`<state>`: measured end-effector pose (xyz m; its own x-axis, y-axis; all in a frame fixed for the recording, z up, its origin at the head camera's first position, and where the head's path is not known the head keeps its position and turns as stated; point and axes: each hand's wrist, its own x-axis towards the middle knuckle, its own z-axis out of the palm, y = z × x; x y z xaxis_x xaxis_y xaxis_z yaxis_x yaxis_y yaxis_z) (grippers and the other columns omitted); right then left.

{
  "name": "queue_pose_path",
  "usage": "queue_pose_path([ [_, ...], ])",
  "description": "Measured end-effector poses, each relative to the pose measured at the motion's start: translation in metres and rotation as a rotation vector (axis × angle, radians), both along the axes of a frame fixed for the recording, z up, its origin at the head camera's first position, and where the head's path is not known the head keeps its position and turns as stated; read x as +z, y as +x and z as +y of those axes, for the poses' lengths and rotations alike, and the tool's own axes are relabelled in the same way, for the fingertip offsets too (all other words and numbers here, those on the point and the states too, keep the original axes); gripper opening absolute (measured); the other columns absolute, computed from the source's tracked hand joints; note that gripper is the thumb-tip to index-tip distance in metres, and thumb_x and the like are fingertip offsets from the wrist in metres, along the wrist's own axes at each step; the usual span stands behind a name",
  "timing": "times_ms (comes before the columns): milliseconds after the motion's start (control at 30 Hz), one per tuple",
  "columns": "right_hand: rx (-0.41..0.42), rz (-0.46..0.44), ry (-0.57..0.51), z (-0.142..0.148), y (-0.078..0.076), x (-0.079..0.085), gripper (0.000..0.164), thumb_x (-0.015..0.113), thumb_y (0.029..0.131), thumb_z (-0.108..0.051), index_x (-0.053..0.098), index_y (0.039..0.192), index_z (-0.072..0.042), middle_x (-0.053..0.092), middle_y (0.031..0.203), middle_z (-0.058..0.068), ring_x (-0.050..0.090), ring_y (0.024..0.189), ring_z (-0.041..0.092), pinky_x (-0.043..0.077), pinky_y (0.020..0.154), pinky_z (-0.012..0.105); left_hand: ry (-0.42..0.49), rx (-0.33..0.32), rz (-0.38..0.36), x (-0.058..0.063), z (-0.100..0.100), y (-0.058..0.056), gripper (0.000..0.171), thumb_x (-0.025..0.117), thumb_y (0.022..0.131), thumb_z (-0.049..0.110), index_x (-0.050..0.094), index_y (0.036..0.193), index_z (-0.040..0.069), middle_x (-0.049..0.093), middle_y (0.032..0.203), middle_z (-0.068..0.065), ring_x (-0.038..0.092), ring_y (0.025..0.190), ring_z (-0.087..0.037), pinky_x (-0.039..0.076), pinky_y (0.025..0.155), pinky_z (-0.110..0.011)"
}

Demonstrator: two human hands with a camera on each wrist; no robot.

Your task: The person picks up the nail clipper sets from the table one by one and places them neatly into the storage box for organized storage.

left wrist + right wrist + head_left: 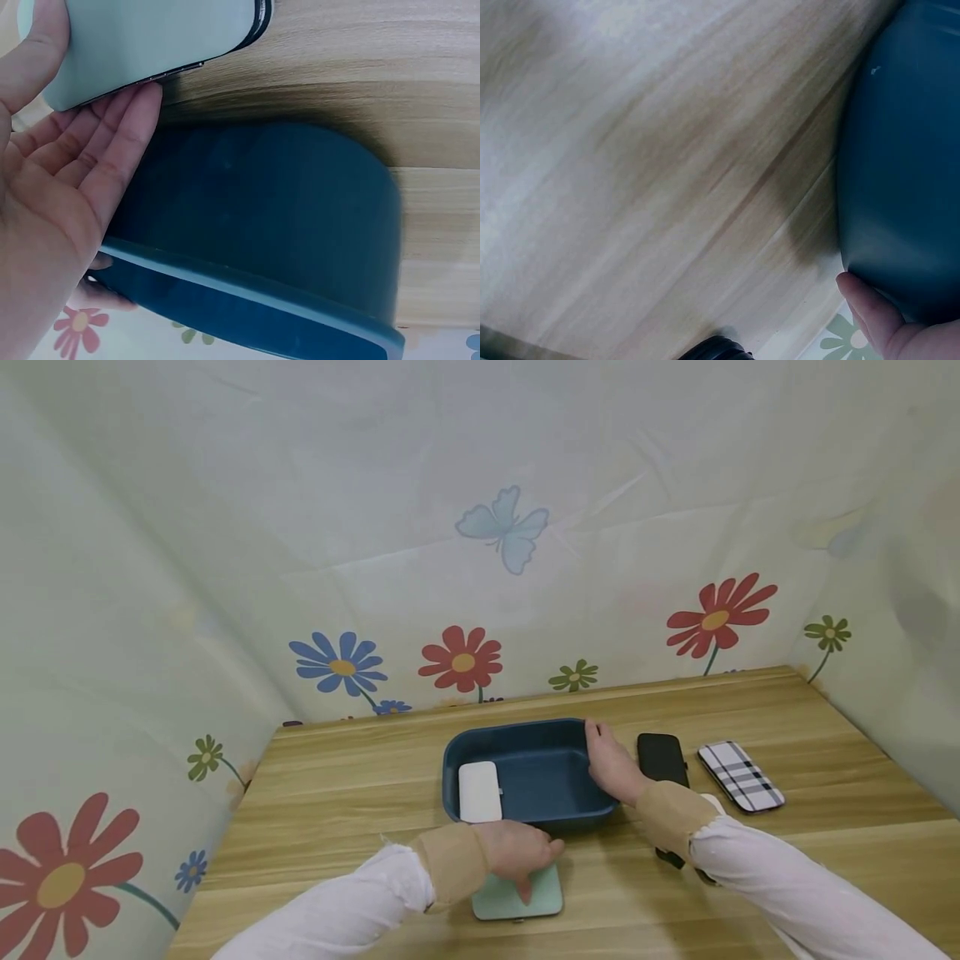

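Observation:
A dark blue oblong tub [558, 781] stands on the wooden table. Inside it, at the left end, lies a flat white case [480, 792] with a small clasp. My left hand [519, 847] is in front of the tub and grips a flat mint-green case [517, 897], thumb over its top. In the left wrist view the fingers [120, 142] reach under the edge of that case, close to the tub's outer wall. With my right hand [611, 764] I hold the tub's right end at the rim; its outer wall [907, 165] fills the right wrist view's right side.
Right of the tub lie a black case [662, 758] and a plaid case [741, 777]. More cases are partly hidden under my right forearm. A flower-printed cloth [397, 568] stands behind and beside the table [337, 793].

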<state>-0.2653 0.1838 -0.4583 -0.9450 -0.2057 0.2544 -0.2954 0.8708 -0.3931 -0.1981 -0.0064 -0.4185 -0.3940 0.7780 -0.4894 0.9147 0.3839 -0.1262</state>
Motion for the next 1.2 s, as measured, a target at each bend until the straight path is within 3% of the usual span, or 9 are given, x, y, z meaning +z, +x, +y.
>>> queue_pose_path([
  [267, -0.003, -0.016, -0.005, 0.0009, -0.0003, 0.0014, 0.064, 0.061, 0.074, 0.013, 0.027, 0.128, 0.018, 0.036, 0.114, 0.039, 0.045, 0.046, 0.019, 0.04, 0.043, 0.03, 0.022, -0.012, 0.018, -0.0016, -0.001, 0.0002, 0.071, 0.077, 0.066, 0.041, 0.043, 0.121, 0.012, 0.055, 0.095, 0.007, 0.053, 0.087, -0.004, 0.04, 0.076, -0.017],
  [533, 0.0, -0.014, -0.011, 0.0009, -0.0005, 0.0014, 0.063, 0.06, 0.074, 0.013, 0.027, 0.128, 0.018, 0.035, 0.115, 0.039, 0.046, 0.046, 0.02, 0.041, 0.043, 0.031, 0.063, 0.056, -0.001, -0.0027, -0.0018, 0.0029, 0.065, 0.08, 0.064, 0.036, 0.043, 0.113, 0.015, 0.051, 0.089, 0.008, 0.05, 0.071, -0.005, 0.042, 0.064, -0.019],
  [1200, 0.002, 0.003, -0.015, 0.0002, 0.0012, 0.0019, 0.063, 0.06, 0.073, 0.015, 0.028, 0.127, 0.018, 0.036, 0.113, 0.039, 0.05, 0.051, 0.024, 0.043, 0.046, 0.033, 0.116, 0.108, -0.069, -0.0067, -0.0065, 0.0033, 0.065, 0.08, 0.063, 0.03, 0.041, 0.112, 0.014, 0.051, 0.084, 0.008, 0.05, 0.073, -0.005, 0.042, 0.065, -0.019],
])
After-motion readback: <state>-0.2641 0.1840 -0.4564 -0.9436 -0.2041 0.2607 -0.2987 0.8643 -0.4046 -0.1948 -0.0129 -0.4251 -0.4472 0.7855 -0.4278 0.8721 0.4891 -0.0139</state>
